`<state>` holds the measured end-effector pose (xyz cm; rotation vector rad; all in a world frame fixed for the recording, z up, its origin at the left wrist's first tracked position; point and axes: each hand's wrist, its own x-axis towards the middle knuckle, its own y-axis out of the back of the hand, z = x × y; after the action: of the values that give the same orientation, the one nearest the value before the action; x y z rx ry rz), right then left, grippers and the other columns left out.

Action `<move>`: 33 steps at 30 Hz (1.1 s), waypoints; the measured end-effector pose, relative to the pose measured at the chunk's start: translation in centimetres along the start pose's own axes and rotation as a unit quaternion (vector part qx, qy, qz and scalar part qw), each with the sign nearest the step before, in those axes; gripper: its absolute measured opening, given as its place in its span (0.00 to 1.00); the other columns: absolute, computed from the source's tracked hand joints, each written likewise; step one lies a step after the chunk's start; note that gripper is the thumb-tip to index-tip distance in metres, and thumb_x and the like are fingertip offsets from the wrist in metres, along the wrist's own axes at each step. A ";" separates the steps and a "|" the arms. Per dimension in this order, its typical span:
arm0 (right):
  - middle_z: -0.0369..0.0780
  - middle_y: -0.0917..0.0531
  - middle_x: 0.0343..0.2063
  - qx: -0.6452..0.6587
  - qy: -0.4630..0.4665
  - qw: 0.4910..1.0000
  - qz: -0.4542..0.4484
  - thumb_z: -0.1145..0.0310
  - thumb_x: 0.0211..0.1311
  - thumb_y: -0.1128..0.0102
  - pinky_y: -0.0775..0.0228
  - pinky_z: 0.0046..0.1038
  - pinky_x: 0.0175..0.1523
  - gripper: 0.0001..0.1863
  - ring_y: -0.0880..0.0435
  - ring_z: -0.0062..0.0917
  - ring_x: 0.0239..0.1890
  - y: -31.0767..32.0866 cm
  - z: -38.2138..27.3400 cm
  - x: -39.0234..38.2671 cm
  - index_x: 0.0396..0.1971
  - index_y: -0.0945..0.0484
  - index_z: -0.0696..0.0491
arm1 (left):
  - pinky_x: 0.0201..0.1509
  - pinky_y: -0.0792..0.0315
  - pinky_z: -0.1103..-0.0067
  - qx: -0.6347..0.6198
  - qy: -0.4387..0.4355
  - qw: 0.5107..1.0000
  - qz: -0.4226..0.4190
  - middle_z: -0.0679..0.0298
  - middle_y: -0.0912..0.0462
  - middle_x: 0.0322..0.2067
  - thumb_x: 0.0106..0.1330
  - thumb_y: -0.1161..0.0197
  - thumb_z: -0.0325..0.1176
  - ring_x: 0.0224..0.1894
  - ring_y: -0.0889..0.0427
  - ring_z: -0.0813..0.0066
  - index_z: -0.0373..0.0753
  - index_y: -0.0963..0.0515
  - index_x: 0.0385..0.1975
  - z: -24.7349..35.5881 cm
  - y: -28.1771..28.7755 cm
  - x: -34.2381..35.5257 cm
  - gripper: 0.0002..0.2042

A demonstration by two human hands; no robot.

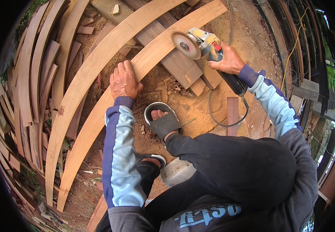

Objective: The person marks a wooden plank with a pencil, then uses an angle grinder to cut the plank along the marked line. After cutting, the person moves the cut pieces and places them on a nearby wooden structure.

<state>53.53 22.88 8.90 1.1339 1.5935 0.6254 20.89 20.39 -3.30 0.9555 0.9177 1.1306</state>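
Observation:
My right hand (232, 60) is wrapped around the body of a yellow and black angle grinder (203, 41) with a red switch. Its round disc (185, 45) is over the upper part of a curved wooden plank (152, 57); whether the disc touches the wood I cannot tell. My left hand (124, 80) grips that same plank lower down, the fingers bent over its far edge. A second curved plank (83, 86) lies alongside, just beyond it. Both planks rest across thick flat boards (181, 69).
Many curved and straight wood offcuts (32, 77) are heaped at the left. The grinder's black cable (229, 125) loops over sandy ground beside a short brown board (233, 116). My sandalled foot (161, 118) is close to the plank. At the right are stacked timbers and a yellow cord (291, 50).

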 end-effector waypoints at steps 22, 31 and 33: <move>0.55 0.19 0.32 0.002 0.014 1.000 0.011 0.58 0.41 0.29 0.25 0.35 0.42 0.33 0.17 0.39 0.36 0.1 -0.3 0.5 0.39 0.28 0.70 | 0.49 0.28 0.68 -0.003 0.003 1.000 -0.015 0.58 0.27 0.40 0.36 0.22 0.35 0.46 0.22 0.60 0.40 0.32 0.43 -0.1 0.1 0.1 0.32; 0.54 0.19 0.31 0.011 -0.003 1.000 0.001 0.58 0.40 0.28 0.25 0.34 0.41 0.32 0.17 0.37 0.35 0.2 -0.6 1.0 0.38 0.28 0.68 | 0.50 0.28 0.69 0.000 0.003 1.000 -0.024 0.59 0.27 0.40 0.35 0.20 0.37 0.46 0.23 0.61 0.40 0.32 0.44 0.0 0.3 0.1 0.34; 0.54 0.20 0.30 0.012 -0.001 1.000 0.003 0.58 0.40 0.28 0.25 0.35 0.41 0.31 0.17 0.37 0.35 0.2 -0.8 1.1 0.38 0.28 0.68 | 0.50 0.28 0.68 -0.002 0.005 1.000 -0.022 0.59 0.27 0.40 0.35 0.20 0.37 0.46 0.23 0.61 0.40 0.32 0.44 -0.1 0.3 0.0 0.34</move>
<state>52.85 24.05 8.86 1.1560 1.5999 0.6101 20.72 20.42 -3.00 0.9241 0.9399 1.1003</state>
